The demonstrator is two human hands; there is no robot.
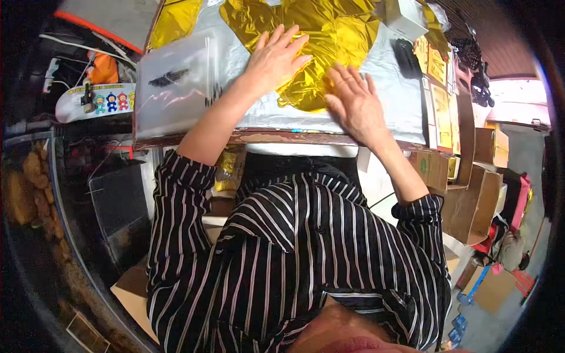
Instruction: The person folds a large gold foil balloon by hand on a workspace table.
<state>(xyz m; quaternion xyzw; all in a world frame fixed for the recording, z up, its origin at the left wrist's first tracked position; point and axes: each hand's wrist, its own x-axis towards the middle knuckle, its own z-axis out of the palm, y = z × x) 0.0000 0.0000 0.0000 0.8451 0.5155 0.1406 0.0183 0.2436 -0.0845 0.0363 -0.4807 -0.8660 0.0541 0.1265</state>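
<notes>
A shiny gold foil sheet (335, 38), probably an uninflated balloon, lies crinkled on the table (388, 112), its narrow end toward me. My left hand (276, 62) rests palm down on its left side, fingers stretched out and slightly spread. My right hand (358, 105) is also flat with fingers apart, the fingertips at the foil's lower right edge and the palm over the table's pale cover. Neither hand grips anything. The far part of the foil runs out of the picture.
Clear plastic bags (176, 106) lie left on the table, beside another gold foil piece (170, 23). At the right are a white box (406, 17), a black item (407, 59) and gold-printed packages (441, 112). Cardboard boxes (471, 206) stand right of the table; a skateboard-like board (94, 103) is at left.
</notes>
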